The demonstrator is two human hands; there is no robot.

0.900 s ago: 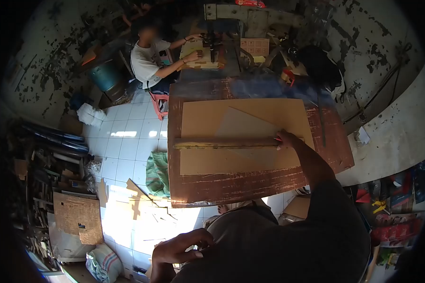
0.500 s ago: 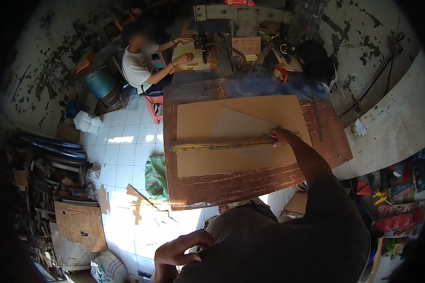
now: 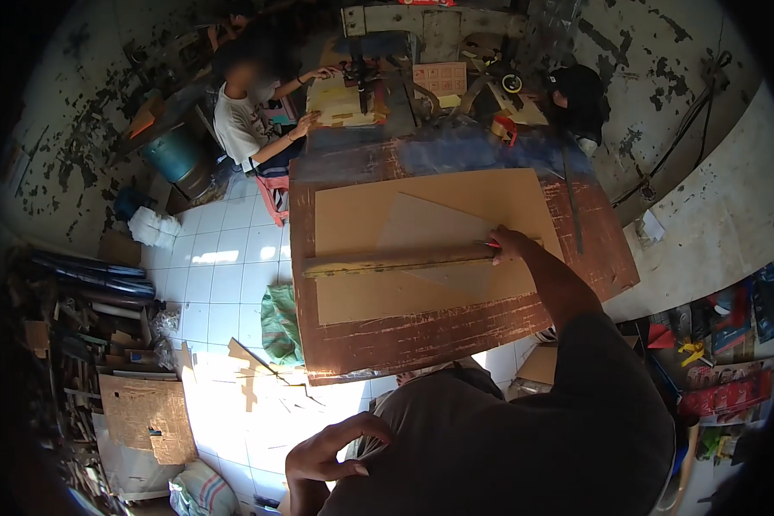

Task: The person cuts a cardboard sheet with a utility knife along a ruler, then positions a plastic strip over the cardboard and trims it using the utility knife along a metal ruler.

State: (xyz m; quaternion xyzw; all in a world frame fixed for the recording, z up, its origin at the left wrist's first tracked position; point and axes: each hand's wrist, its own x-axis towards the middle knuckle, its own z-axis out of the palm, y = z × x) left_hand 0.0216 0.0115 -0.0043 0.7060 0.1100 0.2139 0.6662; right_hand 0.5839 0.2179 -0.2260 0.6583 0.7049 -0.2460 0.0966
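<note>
My right hand (image 3: pixel 509 245) is closed around a small red tool (image 3: pixel 493 244), over the right end of a long wooden straightedge (image 3: pixel 396 261). The straightedge lies across a brown cardboard sheet (image 3: pixel 353 303) and a smaller grey sheet (image 3: pixel 430 225) set at an angle on it. Both sheets rest on a worn reddish-brown table (image 3: pixel 387 348). My left hand (image 3: pixel 335 451) hangs low beside my body, away from the table, its fingers curved and apart with nothing seen between them.
Another person (image 3: pixel 249 120) sits at the far left by a machine (image 3: pixel 361 82), hands on its work surface. A green sack (image 3: pixel 281 322) lies on the floor left of the table. A red tape dispenser (image 3: pixel 504 131) stands at the back. Scrap boards (image 3: pixel 146 413) lean at lower left.
The view has shifted, so the table appears slightly further left. My right hand stays at the straightedge's right end. The other person's nearer hand has moved back toward their body.
</note>
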